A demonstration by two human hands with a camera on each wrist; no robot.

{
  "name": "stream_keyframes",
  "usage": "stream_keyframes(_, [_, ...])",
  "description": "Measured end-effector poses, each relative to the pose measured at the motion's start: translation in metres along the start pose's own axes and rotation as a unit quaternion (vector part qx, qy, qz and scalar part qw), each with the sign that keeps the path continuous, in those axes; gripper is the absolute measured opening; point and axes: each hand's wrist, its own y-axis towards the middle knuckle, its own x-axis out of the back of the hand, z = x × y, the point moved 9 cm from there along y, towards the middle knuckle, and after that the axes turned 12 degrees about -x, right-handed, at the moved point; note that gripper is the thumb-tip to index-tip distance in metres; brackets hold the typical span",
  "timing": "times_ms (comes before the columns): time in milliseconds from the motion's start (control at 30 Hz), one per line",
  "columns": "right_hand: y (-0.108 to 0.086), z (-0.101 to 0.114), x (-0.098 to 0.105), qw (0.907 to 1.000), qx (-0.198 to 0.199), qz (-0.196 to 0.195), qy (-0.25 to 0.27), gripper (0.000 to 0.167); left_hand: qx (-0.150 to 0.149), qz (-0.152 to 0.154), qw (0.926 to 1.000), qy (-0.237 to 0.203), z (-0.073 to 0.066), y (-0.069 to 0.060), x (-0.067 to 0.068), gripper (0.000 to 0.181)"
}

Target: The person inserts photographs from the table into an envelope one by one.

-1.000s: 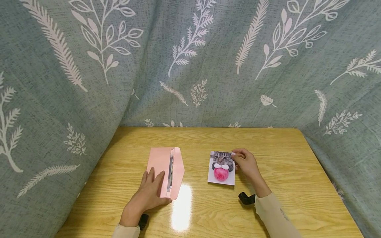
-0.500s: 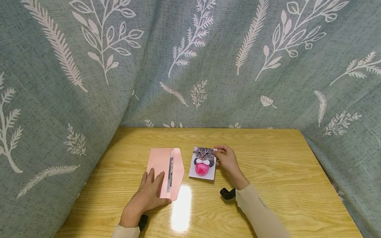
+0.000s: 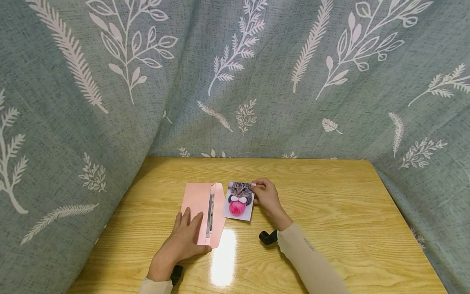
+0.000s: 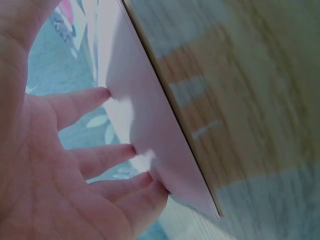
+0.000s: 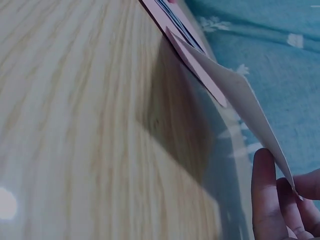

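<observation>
A pink envelope (image 3: 196,194) lies on the table with its flap folded out to the right. Dark and pale edges of cards or photos (image 3: 211,214) show in its mouth. My left hand (image 3: 181,239) rests on the envelope's near part, fingers spread; in the left wrist view the fingertips press its surface (image 4: 145,120). With my right hand (image 3: 268,198) I pinch the upper right edge of a cat photo (image 3: 238,202), a cat above a pink ball. The photo's left edge overlaps the flap. In the right wrist view the photo's pale back (image 5: 240,97) is tilted above the table.
The wooden table (image 3: 330,196) extends right of the photo. A grey-green leaf-patterned curtain (image 3: 257,81) hangs behind and at both sides. Black devices sit at the right wrist (image 3: 268,237) and left wrist (image 3: 177,273). Light glares on the tabletop near the envelope.
My right hand has carried the cat photo leftward from the right of the table to the envelope's flap. The left hand and envelope have stayed in place.
</observation>
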Motion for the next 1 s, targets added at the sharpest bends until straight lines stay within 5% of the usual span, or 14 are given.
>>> stream_keyframes(1000, [-0.006, -0.015, -0.064, 0.9986, -0.006, 0.045, -0.027, 0.023, -0.004, -0.002, 0.9999, 0.01, 0.001, -0.001, 0.001, 0.11])
